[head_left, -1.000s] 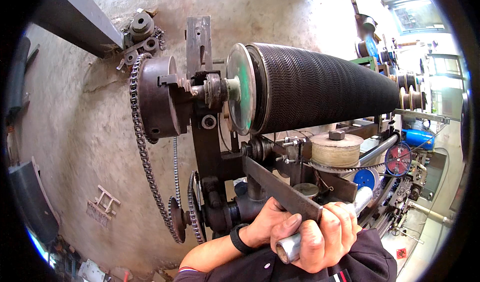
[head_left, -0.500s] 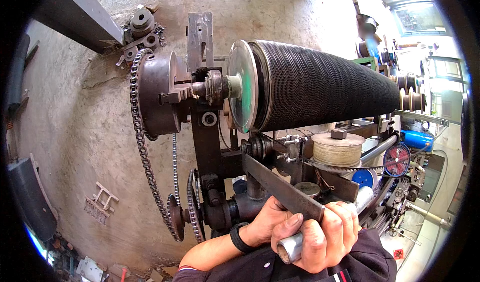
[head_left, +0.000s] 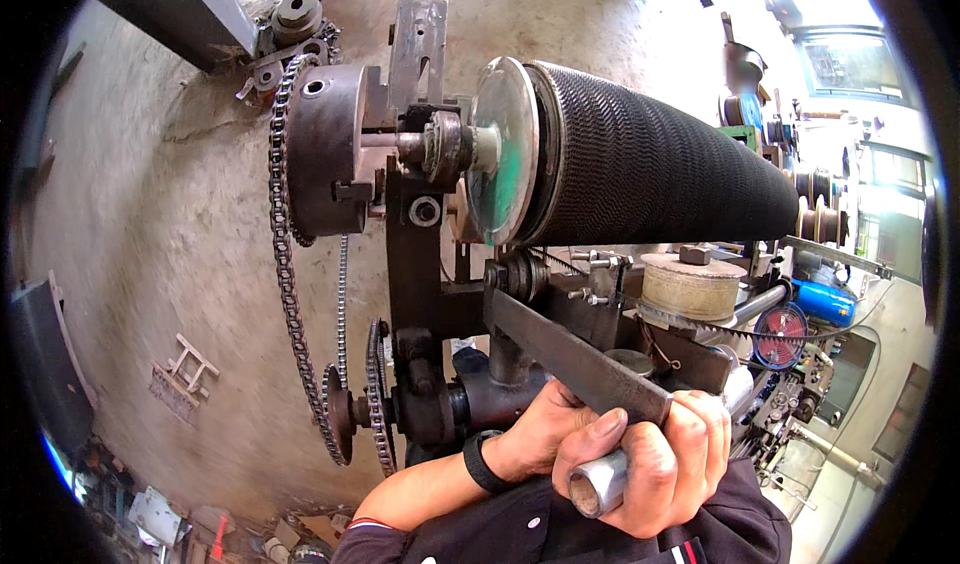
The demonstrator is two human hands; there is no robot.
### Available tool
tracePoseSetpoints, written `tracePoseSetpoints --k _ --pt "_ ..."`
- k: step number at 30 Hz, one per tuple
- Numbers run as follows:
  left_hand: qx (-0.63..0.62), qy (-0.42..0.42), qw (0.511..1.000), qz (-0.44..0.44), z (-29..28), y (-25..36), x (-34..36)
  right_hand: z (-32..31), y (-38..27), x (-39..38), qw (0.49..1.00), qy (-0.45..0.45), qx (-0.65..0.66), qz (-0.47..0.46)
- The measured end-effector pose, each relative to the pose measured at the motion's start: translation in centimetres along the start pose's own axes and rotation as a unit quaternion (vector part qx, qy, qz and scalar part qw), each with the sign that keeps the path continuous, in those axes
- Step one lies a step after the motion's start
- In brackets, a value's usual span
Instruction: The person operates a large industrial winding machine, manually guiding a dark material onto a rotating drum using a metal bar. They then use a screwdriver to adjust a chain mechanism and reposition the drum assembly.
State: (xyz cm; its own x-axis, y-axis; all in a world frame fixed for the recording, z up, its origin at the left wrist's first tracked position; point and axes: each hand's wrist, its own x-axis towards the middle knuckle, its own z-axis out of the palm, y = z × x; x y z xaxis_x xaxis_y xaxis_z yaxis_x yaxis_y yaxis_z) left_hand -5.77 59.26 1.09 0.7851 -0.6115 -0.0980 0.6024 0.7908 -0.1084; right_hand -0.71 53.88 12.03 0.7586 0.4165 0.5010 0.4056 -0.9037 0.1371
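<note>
Possibly, a slipped grip could trap fingers between the steel pipe [head_left: 598, 486] and the flat steel bar [head_left: 575, 352], if the bar swung on its pivot. The right hand [head_left: 662, 476] is wrapped around the pipe; the left hand [head_left: 545, 429] is curled beside the bar, its exact hold hidden. Dull silver, scuffed and round-ended, the pipe sits off the near edge of the machine frame [head_left: 408, 264].

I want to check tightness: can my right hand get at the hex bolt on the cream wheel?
Probably not without letting go: your right hand is wrapped round the metal pipe. The hex bolt atop the cream wheel looks uncovered, though.
</note>
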Motion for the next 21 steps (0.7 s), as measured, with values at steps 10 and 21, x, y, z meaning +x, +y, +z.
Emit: tracePoseSetpoints --k 10,21 --pt "-0.05 0.026 0.997 0.057 -1.3 -3.8 2.1 0.0 1.1 -0.2 0.998 0.004 0.023 -0.059" --pt "0.343 0.224 0.878 0.246 -9.0 -14.6 -9.0 0.6 4.1 -0.9 0.997 0.051 -0.002 -0.057"
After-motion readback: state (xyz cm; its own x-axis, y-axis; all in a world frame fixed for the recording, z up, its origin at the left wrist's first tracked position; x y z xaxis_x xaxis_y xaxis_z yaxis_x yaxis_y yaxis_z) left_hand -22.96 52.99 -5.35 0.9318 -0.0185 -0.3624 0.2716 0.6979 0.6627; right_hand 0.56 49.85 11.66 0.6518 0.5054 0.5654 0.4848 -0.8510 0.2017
